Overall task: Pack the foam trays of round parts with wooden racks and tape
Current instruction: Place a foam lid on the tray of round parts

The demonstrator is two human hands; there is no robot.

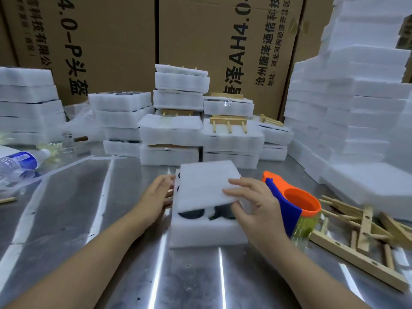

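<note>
A white foam tray (207, 234) with dark round parts (191, 214) in its pockets lies on the steel table in front of me. A thin white foam sheet (206, 186) lies over it, shifted to the back so the near pockets show. My right hand (254, 204) pinches the sheet's near right corner, thumb underneath and fingers on top. My left hand (157, 195) touches the tray's left side with straight fingers. An orange and blue tape dispenser (292, 204) with clear tape stands just right of the tray. Wooden racks (361, 233) lie in a loose pile at the right.
Packed foam trays (171, 132) stand stacked behind the tray, some with wooden racks on top. Tall foam stacks (356, 108) fill the right side, more foam sits at the left. A plastic water bottle (20, 160) lies at the far left. Cardboard boxes (111, 41) form the back wall.
</note>
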